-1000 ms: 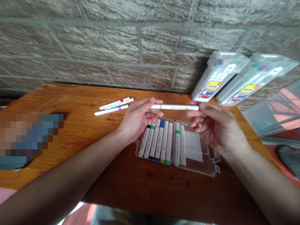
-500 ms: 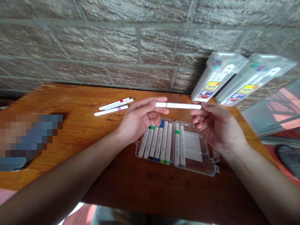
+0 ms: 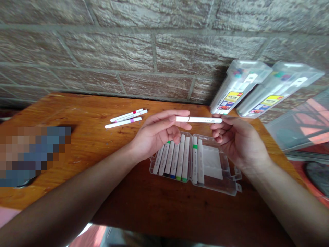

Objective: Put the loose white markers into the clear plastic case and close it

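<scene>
Between my two hands a white marker (image 3: 199,119) lies level in the air, above an open clear plastic case (image 3: 213,187). My left hand (image 3: 160,128) pinches its left end between thumb and fingers. The right end is gripped by the fingertips of my right hand (image 3: 235,137). Several white markers (image 3: 177,161) stand side by side in the case's left half, some with green or blue ends. Two more markers (image 3: 197,164), one with a green band, lie in the right half beside a white sheet (image 3: 212,161). My left fingers hide the tops of some markers.
Three loose white markers (image 3: 125,118) lie on the wooden table (image 3: 84,113) at the left. Two clear marker boxes (image 3: 231,89) with yellow labels lean on the stone wall (image 3: 133,48) at the back right. A blurred-out object (image 3: 33,154) sits at the left edge.
The marker and my left hand have shifted slightly to the right and down in view. Small print now shows near the marker's right end. Both hands keep their hold.
</scene>
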